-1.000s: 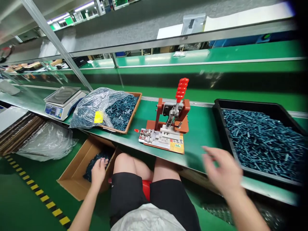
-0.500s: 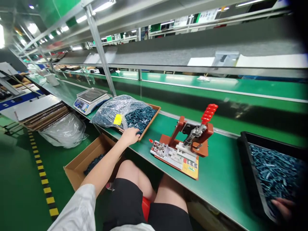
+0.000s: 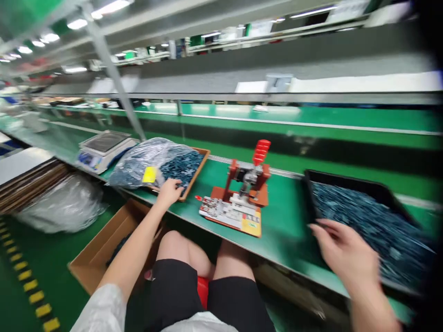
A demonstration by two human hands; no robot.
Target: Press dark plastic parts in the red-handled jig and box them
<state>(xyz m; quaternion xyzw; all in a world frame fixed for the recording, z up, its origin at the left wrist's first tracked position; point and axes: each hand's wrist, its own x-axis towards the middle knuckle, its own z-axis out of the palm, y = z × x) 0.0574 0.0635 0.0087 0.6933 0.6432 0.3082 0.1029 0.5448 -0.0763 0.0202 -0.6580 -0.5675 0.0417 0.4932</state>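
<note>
My left hand rests at the near edge of a shallow brown tray, its fingers curled down by the small dark blue-green plastic pieces. A clear plastic bag with a yellow label covers the tray's left part. On the right, my right hand is over the near left rim of a black tray piled with slim dark blue-green pieces. Its thumb and fingers are pinched; what is between them cannot be made out. Between the hands stands a toggle clamp fixture with its red handle raised.
A weighing scale stands left of the bag. Below the bench edge is an open cardboard box with dark pieces inside. Stacked boards and plastic wrap lie at the left. A grey shelf runs behind.
The view has turned to the right. My right hand has come up from inside the black tray toward its left rim. My left hand stays at the brown tray.
</note>
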